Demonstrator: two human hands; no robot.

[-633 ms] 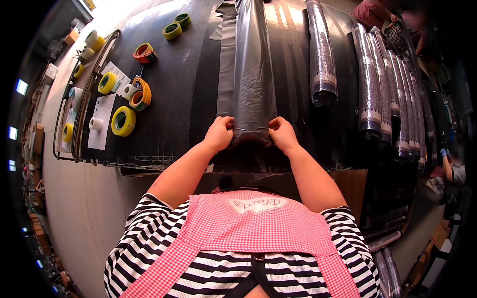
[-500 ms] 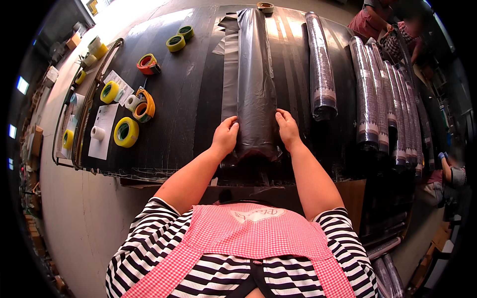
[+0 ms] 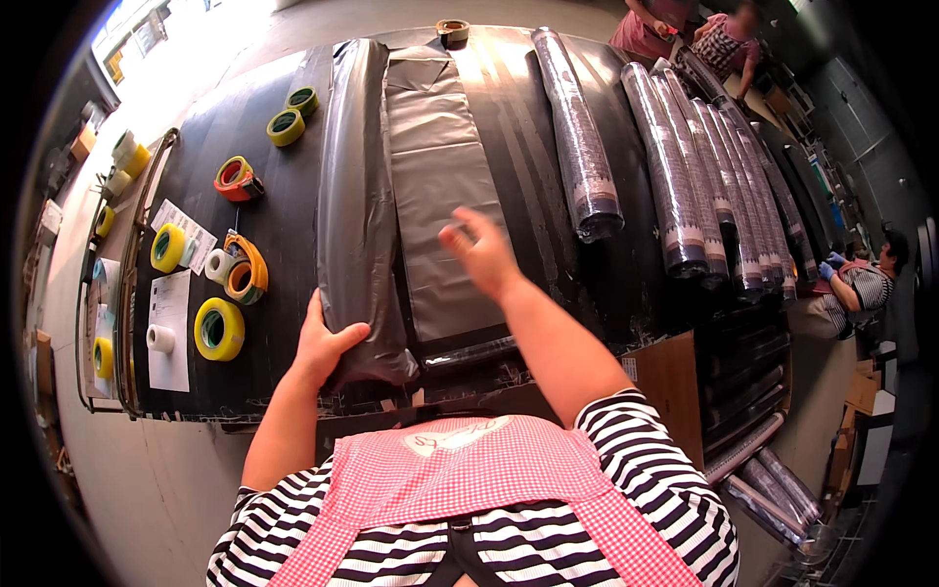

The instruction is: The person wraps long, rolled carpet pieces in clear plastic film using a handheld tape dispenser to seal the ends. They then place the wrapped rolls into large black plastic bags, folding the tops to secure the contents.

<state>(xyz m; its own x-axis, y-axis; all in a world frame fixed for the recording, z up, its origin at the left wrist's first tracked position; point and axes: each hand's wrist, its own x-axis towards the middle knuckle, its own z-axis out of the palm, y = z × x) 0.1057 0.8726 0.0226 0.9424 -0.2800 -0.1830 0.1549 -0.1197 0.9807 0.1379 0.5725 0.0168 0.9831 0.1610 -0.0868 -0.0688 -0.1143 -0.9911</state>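
Observation:
A long roll wrapped in dark grey plastic film [image 3: 354, 210] lies lengthwise on the table left of the middle. At its near end my left hand [image 3: 325, 344] grips its left side, the thumb over the top and some fingers hidden beyond the edge. To the roll's right, a flat grey plastic sheet [image 3: 445, 186] is spread out, its surface creased. Over this sheet hovers my right hand [image 3: 481, 256], slightly smeared by motion, fingers apart and holding nothing. Whether it touches the sheet I cannot tell.
On the right lie a patterned roll in clear film [image 3: 579, 137] and several similar rolls [image 3: 670, 171]. Yellow tape rolls [image 3: 218, 329], an orange tape dispenser [image 3: 246, 269] and papers [image 3: 168, 333] occupy the left. A brown tape roll [image 3: 453, 32] sits at the far edge. Co-workers stand right.
The grey wrapped roll has shifted left, showing the flat sheet beside it. My left hand has stayed with the roll; my right hand has come off it and over the sheet. The view has turned.

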